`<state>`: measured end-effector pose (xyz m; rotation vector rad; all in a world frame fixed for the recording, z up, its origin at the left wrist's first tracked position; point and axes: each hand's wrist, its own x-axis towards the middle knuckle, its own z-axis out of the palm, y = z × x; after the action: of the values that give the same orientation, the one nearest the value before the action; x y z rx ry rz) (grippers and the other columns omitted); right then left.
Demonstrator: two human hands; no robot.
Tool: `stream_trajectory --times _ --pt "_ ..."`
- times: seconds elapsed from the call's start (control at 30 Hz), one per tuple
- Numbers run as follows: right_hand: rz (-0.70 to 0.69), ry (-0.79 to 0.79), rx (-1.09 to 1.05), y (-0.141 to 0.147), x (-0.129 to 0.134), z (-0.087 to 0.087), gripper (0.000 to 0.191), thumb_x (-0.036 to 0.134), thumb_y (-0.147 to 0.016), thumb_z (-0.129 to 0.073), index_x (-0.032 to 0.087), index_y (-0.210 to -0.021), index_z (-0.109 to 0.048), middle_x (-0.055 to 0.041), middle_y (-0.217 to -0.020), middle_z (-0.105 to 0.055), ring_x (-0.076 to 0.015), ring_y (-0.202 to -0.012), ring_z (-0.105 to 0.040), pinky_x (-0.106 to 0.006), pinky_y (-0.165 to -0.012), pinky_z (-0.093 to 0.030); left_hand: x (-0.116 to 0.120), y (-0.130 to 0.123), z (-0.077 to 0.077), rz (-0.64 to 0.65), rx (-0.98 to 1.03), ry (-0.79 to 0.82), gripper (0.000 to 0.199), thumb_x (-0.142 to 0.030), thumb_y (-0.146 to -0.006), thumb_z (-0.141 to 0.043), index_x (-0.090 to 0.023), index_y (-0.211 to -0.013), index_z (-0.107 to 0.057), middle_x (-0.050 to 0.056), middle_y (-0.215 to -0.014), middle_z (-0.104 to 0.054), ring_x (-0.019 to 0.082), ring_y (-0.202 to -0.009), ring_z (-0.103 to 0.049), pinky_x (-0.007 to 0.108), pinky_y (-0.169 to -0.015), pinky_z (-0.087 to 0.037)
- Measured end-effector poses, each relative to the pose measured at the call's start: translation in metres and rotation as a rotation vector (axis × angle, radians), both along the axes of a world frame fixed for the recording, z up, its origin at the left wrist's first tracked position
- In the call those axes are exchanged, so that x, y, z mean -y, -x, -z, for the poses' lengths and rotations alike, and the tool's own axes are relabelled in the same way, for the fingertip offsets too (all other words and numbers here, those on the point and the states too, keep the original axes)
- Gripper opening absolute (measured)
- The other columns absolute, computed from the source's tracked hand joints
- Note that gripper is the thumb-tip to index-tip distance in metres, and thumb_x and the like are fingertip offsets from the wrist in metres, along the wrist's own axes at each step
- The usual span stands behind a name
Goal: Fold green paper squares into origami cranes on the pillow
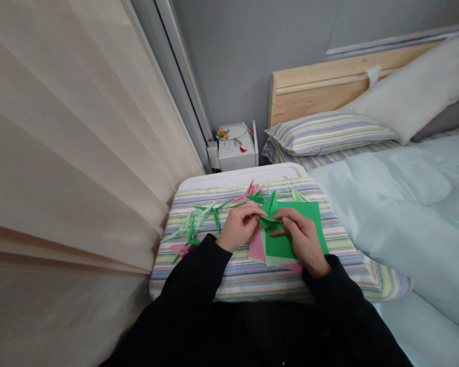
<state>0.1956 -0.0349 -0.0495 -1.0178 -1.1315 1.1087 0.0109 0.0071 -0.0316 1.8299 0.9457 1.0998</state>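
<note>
Wall side: a beige curtain (69, 153) hangs at 9 o'clock.
Bed: a pale blue blanket (405, 214) lies at 3 o'clock, and a wooden headboard (321, 86) stands at 1 o'clock.
Pillow: a striped pillow (325, 133) sits by the headboard at 1 o'clock.
Box: a small white box (237, 153) sits at 12 o'clock.
Lap: a striped cloth (248, 285) lies under the hands.
Paper pile: a green sheet (309, 229) lies on a pink sheet (257, 247) at 3 o'clock from the left hand.
Paper birds: pale green paper cranes (202, 216) lie at 10 o'clock, and pink ones (252, 188) at 12 o'clock.
Hands: the left hand (237, 227) and right hand (304, 239) are close together, both pinching a folded green paper (270, 209).
Sleeves: black sleeves (191, 285) cover both arms.
</note>
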Motion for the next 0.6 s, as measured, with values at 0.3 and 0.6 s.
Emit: stream_trajectory --times 0.3,0.6 --pt "0.015 0.007 0.057 0.0018 -0.0017 -0.0041 0.031 0.049 -0.078 -0.083 0.019 -0.079 -0.074 -0.0049 -0.085 -0.069 -0.0203 -0.078 -0.068 -0.031 -0.065 -0.065 0.0002 0.0001 -0.0054 0.002 0.037 0.079 0.019 -0.034 -0.086 -0.072 -0.018 -0.079 -0.080 0.010 -0.093 -0.077 0.028 -0.105 -0.069 0.042 -0.097 -0.052" --pt "0.029 0.033 0.062 0.0010 -0.0042 0.0026 0.030 0.045 -0.077 -0.085 0.020 -0.087 -0.071 -0.0043 -0.085 -0.070 -0.0184 -0.073 -0.066 -0.030 -0.061 -0.059 -0.0023 -0.0060 0.0005 0.032 0.268 0.344 0.042 -0.026 -0.067 -0.089 -0.018 -0.097 -0.062 0.002 -0.090 -0.068 0.013 -0.079 -0.063 0.025 -0.075 -0.050"
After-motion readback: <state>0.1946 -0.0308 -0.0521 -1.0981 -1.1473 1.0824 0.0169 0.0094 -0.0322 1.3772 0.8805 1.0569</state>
